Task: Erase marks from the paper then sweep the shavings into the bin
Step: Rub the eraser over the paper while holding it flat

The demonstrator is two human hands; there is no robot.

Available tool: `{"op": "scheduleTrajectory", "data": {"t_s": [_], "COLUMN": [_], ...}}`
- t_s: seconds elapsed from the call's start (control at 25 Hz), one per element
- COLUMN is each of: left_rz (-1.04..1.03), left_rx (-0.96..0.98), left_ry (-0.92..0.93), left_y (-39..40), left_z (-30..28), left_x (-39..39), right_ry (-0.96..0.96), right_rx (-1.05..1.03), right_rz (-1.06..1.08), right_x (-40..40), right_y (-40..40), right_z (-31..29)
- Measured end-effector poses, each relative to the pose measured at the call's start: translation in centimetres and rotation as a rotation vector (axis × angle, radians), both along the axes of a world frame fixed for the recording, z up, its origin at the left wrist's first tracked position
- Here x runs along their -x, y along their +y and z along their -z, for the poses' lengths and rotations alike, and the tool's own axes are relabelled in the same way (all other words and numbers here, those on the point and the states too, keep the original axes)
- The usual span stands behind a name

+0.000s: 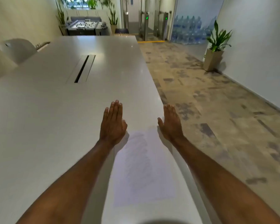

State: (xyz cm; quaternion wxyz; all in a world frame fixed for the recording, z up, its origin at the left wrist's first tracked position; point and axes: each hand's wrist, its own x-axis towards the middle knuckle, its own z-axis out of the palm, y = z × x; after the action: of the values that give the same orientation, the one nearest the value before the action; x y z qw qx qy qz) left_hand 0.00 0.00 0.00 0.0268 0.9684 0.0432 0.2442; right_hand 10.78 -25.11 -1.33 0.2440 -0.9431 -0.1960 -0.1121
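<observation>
Nearest us lies the paper, its long axis running away from us along the table edge, faint pencil marks on it. Left of its far end our left hand hovers flat and empty; right of it our right hand, equally near, fingers spread. We see no eraser or bin.

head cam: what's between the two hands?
The far end of the paper and bare table between left hand and right hand; nothing else in the head view.

White table, potted plant, perhaps foosball table beyond.
</observation>
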Motion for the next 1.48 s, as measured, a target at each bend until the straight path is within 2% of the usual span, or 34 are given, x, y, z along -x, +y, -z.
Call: {"op": "scheduleTrajectory", "data": {"t_s": [0.16, 0.24, 0.44, 0.92, 1.0, 1.12, 1.2, 1.28, 1.32, 1.4, 1.48], "left_rz": [0.006, 0.034, 0.100, 0.046, 0.036, 0.015, 0.014, 0.025, 0.029, 0.022, 0.016], "left_rx": [0.074, 0.162, 0.261, 0.176, 0.164, 0.174, 0.184, 0.194, 0.209, 0.281, 0.339], "left_ry": [0.113, 0.171, 0.206, 0.192, 0.202, 0.201, 0.198, 0.211, 0.219, 0.202, 0.180], "left_y": [0.1, 0.1, 0.3, 0.1, 0.0, -0.2, -0.5, -0.5, -0.5, -0.5, -0.4], "left_z": [2.8, 4.1, 6.2, 6.8, 6.7, 6.7, 6.8, 6.8, 6.8, 6.6, 6.7], "left_x": [1.2, 1.6, 2.0, 2.4, 2.6, 2.8, 3.2, 3.5, 3.4, 3.6, 4.8], "right_ry": [0.095, 0.081, 0.138, 0.123, 0.129, 0.187, 0.355, 0.561, 0.588, 0.535, 0.493], "right_rx": [-0.031, -0.072, -0.148, -0.259, -0.375, -0.689, -0.903, -1.007, -0.980, -0.845, -0.796], "right_rz": [0.063, 0.107, 0.182, 0.155, 0.157, 0.162, 0.128, 0.074, 0.068, 0.072, 0.069], "right_x": [0.3, 0.4, -0.2, -0.4, 0.6, 4.8, 8.5, 11.6, 12.4, 12.9, 12.9], "right_y": [0.4, 0.5, 1.0, 0.6, 0.9, 2.4, 3.7, 5.0, 5.4, 5.6, 5.7], "right_z": [2.3, 3.6, 4.5, 4.7, 3.2, 0.0, 0.0, 1.3, 2.3, 3.6, 3.7]}}
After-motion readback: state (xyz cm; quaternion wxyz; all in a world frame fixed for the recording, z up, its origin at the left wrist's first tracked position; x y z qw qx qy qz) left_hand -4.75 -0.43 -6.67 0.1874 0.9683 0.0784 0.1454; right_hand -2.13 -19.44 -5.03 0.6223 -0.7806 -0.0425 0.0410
